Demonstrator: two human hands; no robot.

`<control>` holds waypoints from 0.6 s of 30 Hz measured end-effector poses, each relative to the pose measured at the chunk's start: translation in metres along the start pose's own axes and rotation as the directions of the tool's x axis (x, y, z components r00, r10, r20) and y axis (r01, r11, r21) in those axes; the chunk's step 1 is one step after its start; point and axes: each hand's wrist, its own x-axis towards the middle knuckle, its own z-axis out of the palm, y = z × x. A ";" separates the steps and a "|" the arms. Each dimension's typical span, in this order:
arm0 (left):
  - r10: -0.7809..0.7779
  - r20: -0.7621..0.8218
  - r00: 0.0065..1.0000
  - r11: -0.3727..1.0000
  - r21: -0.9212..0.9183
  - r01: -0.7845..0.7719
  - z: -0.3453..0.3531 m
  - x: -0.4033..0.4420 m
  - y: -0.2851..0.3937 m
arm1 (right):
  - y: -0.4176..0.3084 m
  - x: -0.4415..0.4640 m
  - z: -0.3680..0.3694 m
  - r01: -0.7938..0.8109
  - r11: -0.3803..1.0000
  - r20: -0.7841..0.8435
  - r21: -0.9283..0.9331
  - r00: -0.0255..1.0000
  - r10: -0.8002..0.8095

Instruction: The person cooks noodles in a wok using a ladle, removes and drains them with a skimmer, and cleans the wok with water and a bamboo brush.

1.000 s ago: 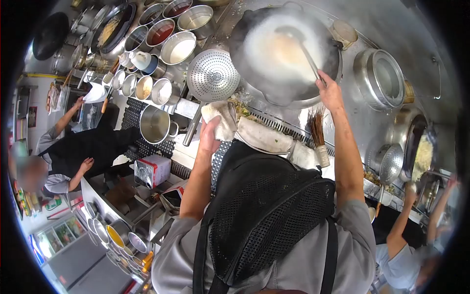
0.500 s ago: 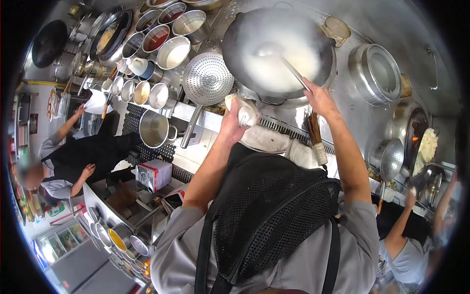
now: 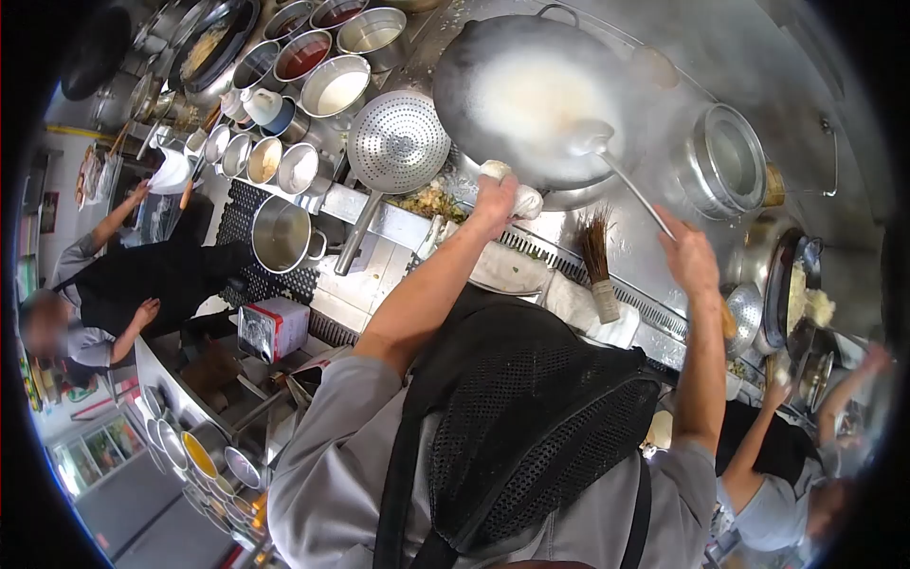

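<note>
My left hand [image 3: 498, 204] is closed around a folded white cloth [image 3: 528, 201] at the near left edge of a large wok [image 3: 457, 95]. Whether the cloth covers a wok handle is hidden by my fingers. Cloudy whitish liquid [image 3: 526, 100] steams in the wok. My right hand [image 3: 690, 254] grips the handle of a metal ladle [image 3: 633, 190] over the stove's front edge. The ladle's bowl is raised at the wok's right side, blurred by steam. Between my forearms, a bristle brush [image 3: 597, 256] leans against the front ledge.
A perforated strainer [image 3: 398, 142] lies left of the wok, near several sauce pots [image 3: 305, 57]. A round metal pot [image 3: 730, 156] stands to the right. Folded cloths [image 3: 578, 305] lie along the front ledge. One co-worker [image 3: 123, 294] is at the left, another [image 3: 777, 474] at the lower right.
My left hand has moved right and forward with the cloth, up to the wok's edge. My right hand has moved right and back, bringing the ladle's bowl from mid-wok to its right side.
</note>
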 end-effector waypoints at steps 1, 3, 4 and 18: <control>0.052 -0.025 0.998 0.999 0.017 -0.051 -0.002 0.005 -0.006 | -0.003 -0.007 -0.016 0.017 1.000 -0.043 -0.018 0.999 -0.018; 0.173 -0.040 0.984 0.976 0.143 -0.166 -0.010 0.021 -0.019 | -0.007 -0.022 -0.049 0.035 0.998 -0.080 -0.042 0.996 -0.039; 0.297 -0.032 0.954 0.921 0.273 -0.277 -0.012 0.026 -0.022 | -0.011 -0.031 -0.066 0.081 0.997 -0.091 -0.017 0.992 -0.082; 0.292 -0.102 0.951 0.883 0.410 -0.228 -0.009 0.009 -0.009 | 0.003 0.075 0.096 -0.060 0.994 -0.045 -0.095 0.997 0.056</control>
